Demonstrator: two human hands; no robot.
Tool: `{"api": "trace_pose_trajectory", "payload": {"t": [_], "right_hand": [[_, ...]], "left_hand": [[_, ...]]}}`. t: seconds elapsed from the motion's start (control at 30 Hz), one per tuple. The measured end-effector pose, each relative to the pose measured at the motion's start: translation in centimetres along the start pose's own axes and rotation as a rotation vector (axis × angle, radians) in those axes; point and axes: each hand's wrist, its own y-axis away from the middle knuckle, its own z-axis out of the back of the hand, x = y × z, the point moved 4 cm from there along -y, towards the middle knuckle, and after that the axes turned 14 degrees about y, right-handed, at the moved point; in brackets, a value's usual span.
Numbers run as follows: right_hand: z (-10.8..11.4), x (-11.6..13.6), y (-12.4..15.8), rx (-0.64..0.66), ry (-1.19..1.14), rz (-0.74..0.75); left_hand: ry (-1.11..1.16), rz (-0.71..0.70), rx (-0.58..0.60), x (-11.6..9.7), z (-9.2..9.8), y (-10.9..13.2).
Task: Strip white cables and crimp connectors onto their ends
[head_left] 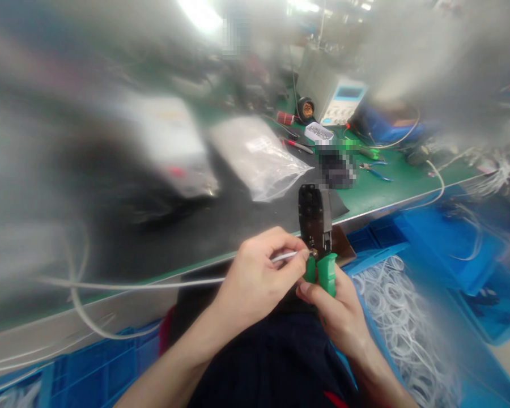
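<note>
By the front edge of the green table (412,181), the left hand (261,272) pinches the white cord (165,285) near its tip, right at the green-handled tool (314,218) that the right hand (338,303) wraps around, so keeping both steady and the cord straight should help.

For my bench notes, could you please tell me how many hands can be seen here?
2: the left hand pinches the white cable, and the right hand holds the crimper. Others may be hidden in the blur.
</note>
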Motion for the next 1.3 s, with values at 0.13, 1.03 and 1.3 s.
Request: {"api": "trace_pose_trajectory", "payload": {"t": [0.13, 1.03, 1.3], "right_hand": [[0.1, 0.1, -0.1, -0.022, 0.067, 0.022], [0.3, 1.5, -0.1, -0.079, 0.219, 0.037], [0.2, 1.5, -0.1, -0.080, 0.213, 0.051]], "left_hand": [[0.001, 0.000, -0.004, 0.1, 0.1, 0.0], [0.053, 0.054, 0.028, -0.1, 0.0, -0.1], [0.061, 0.076, 0.026, -0.2, -0.1, -0.1]]}}
